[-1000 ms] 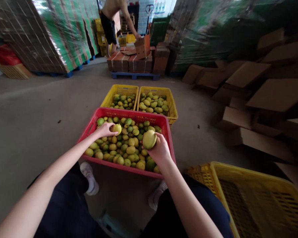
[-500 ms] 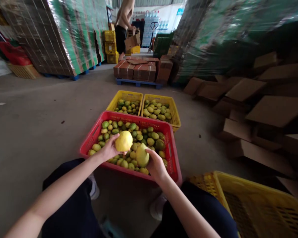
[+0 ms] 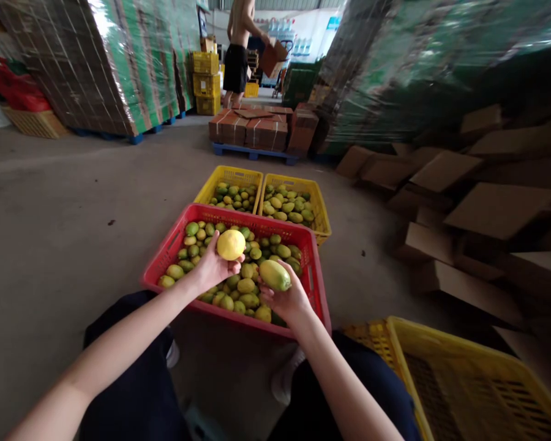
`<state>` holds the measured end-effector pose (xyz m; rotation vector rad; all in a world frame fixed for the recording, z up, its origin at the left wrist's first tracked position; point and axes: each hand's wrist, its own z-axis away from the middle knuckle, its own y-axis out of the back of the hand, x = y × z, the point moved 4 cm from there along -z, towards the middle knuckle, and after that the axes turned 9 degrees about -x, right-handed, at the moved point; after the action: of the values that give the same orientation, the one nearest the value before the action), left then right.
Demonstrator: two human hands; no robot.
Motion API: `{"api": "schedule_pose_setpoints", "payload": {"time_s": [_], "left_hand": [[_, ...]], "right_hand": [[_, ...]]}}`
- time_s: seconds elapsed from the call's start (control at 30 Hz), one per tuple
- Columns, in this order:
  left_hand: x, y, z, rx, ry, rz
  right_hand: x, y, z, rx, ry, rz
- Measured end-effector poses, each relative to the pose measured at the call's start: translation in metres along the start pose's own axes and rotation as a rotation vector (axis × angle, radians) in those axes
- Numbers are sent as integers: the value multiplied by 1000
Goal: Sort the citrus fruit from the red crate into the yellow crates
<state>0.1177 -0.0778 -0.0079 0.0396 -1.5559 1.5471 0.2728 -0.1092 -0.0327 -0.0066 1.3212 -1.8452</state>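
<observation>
2 hands, 2 fruits held. Left hand (image 3: 213, 267) is closed round a round yellow fruit (image 3: 231, 244), raised just above the red crate (image 3: 318, 288). Right hand (image 3: 288, 299) cups a longer green fruit (image 3: 274, 275) from below, fingers wrapped on it, also over the crate's near-right part. The 2 fruits sit near each other, not touching.

Crates: 4 in view. 1 red, on the floor (image 3: 64, 226) betw. the person's knees, packed w/ green and yellow-green fruit, too many to count. 2 yellow crates directly behind it, side by side and touching: left yellow crate (image 3: 205, 190) and right yellow crate (image 3: 322, 215), both w/ fruit. 4th, a near yellow crate (image 3: 463, 367) at lower right; inside shows no fruit.

Room: open concrete floor to the left of the crates. Right side crowded w/ cardboard boxes (image 3: 496, 208). Farther back, a pallet of brown boxes (image 3: 252, 128), wrapped stacks either side, and 1 co-worker (image 3: 239, 49) standing w/ a carton.
</observation>
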Motion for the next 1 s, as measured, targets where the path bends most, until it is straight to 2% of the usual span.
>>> {"api": "schedule_pose_setpoints", "payload": {"time_s": [0.17, 0.23, 0.3, 0.37, 0.43, 0.5, 0.57, 0.67, 0.87, 0.93, 1.0], "left_hand": [[3, -1, -2, 49, 7, -55], [6, 1, -4, 55, -65, -93], [11, 2, -5, 51, -212, -196], [16, 3, -3, 51, -377, -360], [19, 2, 1, 62, -489, -545], [19, 0, 4, 73, -534, -688], [19, -4, 8, 53, -561, -792], [19, -10, 14, 35, -637, -958], [26, -19, 21, 75, -865, -1339], [27, -23, 22, 64, -930, -1443], [28, -27, 24, 46, -977, -1516]], "right_hand": [[-25, -5, 1, -21, 301, -104], [-35, -10, 5, -73, 420, -115], [-41, -15, 9, -110, 497, -106], [-42, -18, 10, -137, 501, -72], [-38, -21, 8, -155, 444, -19], [-34, -22, 6, -158, 417, 32], [-34, -23, 5, -154, 463, 107], [-37, -24, 7, -113, 642, 371], [-40, -25, 25, 207, 1223, 1129], [-36, -26, 28, 244, 1354, 1284], [-33, -28, 28, 224, 1455, 1372]]}}
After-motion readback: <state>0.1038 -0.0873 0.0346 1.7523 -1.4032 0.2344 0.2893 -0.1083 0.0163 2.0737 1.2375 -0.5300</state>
